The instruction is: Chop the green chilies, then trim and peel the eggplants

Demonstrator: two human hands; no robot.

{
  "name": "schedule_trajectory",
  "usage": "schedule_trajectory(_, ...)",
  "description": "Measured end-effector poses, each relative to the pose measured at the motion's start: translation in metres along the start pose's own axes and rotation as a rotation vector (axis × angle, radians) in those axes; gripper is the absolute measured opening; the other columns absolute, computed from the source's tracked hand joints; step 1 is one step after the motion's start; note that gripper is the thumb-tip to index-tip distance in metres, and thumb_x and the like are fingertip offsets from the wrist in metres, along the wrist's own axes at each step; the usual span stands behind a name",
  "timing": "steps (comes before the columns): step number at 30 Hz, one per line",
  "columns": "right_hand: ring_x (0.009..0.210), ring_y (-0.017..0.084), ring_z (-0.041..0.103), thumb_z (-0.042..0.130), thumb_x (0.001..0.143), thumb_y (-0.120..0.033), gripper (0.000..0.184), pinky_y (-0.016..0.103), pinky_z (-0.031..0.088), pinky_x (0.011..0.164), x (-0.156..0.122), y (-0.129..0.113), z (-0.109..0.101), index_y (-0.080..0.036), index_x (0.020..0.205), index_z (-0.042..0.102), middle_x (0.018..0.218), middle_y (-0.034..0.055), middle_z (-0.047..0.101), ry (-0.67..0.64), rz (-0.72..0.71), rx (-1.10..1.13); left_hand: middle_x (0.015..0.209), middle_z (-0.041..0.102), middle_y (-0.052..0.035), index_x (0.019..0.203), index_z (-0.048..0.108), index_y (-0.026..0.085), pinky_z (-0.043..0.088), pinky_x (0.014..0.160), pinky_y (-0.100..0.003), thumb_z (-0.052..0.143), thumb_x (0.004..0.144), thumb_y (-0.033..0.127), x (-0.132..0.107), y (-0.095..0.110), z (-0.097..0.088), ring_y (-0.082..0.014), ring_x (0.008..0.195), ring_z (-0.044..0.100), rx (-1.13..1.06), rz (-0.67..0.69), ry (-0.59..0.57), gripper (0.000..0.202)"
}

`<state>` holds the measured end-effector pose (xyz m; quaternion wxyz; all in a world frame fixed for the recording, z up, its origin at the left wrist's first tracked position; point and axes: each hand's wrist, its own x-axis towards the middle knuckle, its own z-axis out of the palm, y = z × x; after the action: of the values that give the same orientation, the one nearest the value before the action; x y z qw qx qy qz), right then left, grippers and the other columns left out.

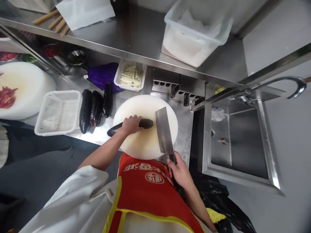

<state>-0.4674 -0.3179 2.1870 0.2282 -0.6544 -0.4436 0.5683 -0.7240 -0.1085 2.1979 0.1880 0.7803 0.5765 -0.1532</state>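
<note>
A dark purple eggplant (146, 123) lies across the round white cutting board (145, 103), its left end reaching past the rim. My left hand (132, 125) is closed over its middle from above. In my right hand (180, 170), near the board's lower right edge, is the black handle of a cleaver (165, 131). Its broad blade is over the board's right side, apart from the eggplant's right end. Several more eggplants (85, 111) rest on the steel counter to the left.
Left of the eggplants stands a white plastic basket (58, 110). Pale cut strips fill a smaller basket (131, 76) behind the board, beside a purple cloth (103, 75). A knife rack (178, 85) is at the back right, a sink (247, 139) further right, and a steel shelf (136, 35) overhead.
</note>
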Motion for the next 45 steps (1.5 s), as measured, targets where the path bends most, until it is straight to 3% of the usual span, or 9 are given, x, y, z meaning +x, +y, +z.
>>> schedule_trajectory(2,0.057,0.021,0.062,0.045,0.094,-0.049,0.044,0.032,0.05,0.061,-0.008,0.002,-0.002,-0.02,0.127,0.053,0.063,-0.0024,0.062,-0.009,-0.026,-0.098,0.131,0.059,-0.0163,0.136,0.053,0.025,0.047,0.095,-0.05,0.056,0.085,0.066,0.006,0.001,-0.003,-0.0385,0.12,0.056,-0.001,-0.036,-0.03,0.065)
schedule_trajectory(6,0.093,0.029,0.069,0.041,0.093,-0.047,0.052,0.04,0.052,0.085,-0.008,0.004,-0.001,-0.017,0.135,0.052,0.105,0.0104,0.073,-0.003,-0.098,-0.244,0.126,0.062,-0.0146,0.128,0.057,0.026,0.048,0.092,-0.046,0.055,0.079,0.076,0.015,0.001,-0.004,-0.0357,0.113,0.061,-0.04,-0.108,-0.059,0.071)
schedule_trajectory(12,0.104,0.03,0.067,0.038,0.095,-0.044,0.053,0.041,0.05,0.093,-0.001,0.003,0.001,-0.017,0.139,0.049,0.119,0.0123,0.07,-0.039,-0.115,-0.272,0.125,0.064,-0.0137,0.127,0.057,0.025,0.049,0.09,-0.044,0.057,0.077,0.076,0.018,0.001,-0.002,-0.0351,0.112,0.062,-0.069,-0.134,-0.06,0.071)
schedule_trajectory(22,0.087,0.028,0.069,0.041,0.098,-0.03,0.029,0.031,0.044,0.074,-0.005,-0.029,-0.013,-0.022,0.123,0.054,0.089,0.007,0.072,-0.061,-0.099,-0.496,0.129,0.062,-0.0135,0.129,0.055,0.025,0.048,0.092,-0.044,0.06,0.08,0.068,0.017,0.002,0.002,-0.0352,0.116,0.06,-0.082,-0.097,-0.049,0.065)
schedule_trajectory(32,0.086,0.028,0.066,0.04,0.099,-0.024,0.026,0.03,0.037,0.071,0.094,-0.043,0.023,-0.016,0.122,0.049,0.093,0.0107,0.07,-0.012,-0.171,-0.606,0.124,0.064,-0.015,0.121,0.058,0.02,0.05,0.09,-0.044,0.066,0.082,0.053,0.01,0.011,0.009,-0.035,0.115,0.061,-0.106,-0.075,0.038,0.052)
schedule_trajectory(37,0.083,0.026,0.065,0.041,0.099,-0.027,0.026,0.029,0.035,0.068,0.096,-0.036,0.023,-0.018,0.121,0.049,0.091,0.0088,0.069,-0.001,-0.204,-0.556,0.112,0.07,-0.0081,0.116,0.062,0.023,0.051,0.089,-0.042,0.071,0.072,0.063,0.006,-0.019,-0.015,-0.032,0.103,0.066,-0.351,-0.053,-0.045,0.061)
schedule_trajectory(40,0.074,0.024,0.063,0.041,0.098,-0.028,0.025,0.028,0.034,0.065,0.096,-0.03,0.022,-0.018,0.12,0.05,0.081,0.0059,0.066,0.004,-0.185,-0.467,0.119,0.069,-0.0025,0.128,0.057,0.024,0.05,0.095,-0.034,0.069,0.076,0.054,-0.007,-0.042,-0.035,-0.0257,0.108,0.065,-0.644,0.113,-0.05,0.061)
schedule_trajectory(42,0.066,0.022,0.06,0.041,0.098,-0.029,0.027,0.027,0.034,0.062,0.097,-0.025,0.022,-0.018,0.12,0.049,0.074,0.0031,0.063,0.006,-0.163,-0.394,0.124,0.066,-0.0023,0.129,0.055,0.021,0.049,0.1,-0.031,0.066,0.077,0.045,-0.018,-0.051,-0.044,-0.0239,0.113,0.062,-0.751,0.185,-0.005,0.059)
schedule_trajectory(45,0.056,0.02,0.056,0.04,0.097,-0.031,0.031,0.027,0.034,0.059,0.1,-0.018,0.025,-0.018,0.123,0.049,0.066,-0.0001,0.058,0.006,-0.138,-0.317,0.129,0.062,-0.0052,0.134,0.049,0.018,0.047,0.103,-0.032,0.065,0.071,0.032,-0.03,-0.057,-0.048,-0.023,0.116,0.06,-0.758,0.209,0.186,0.067)
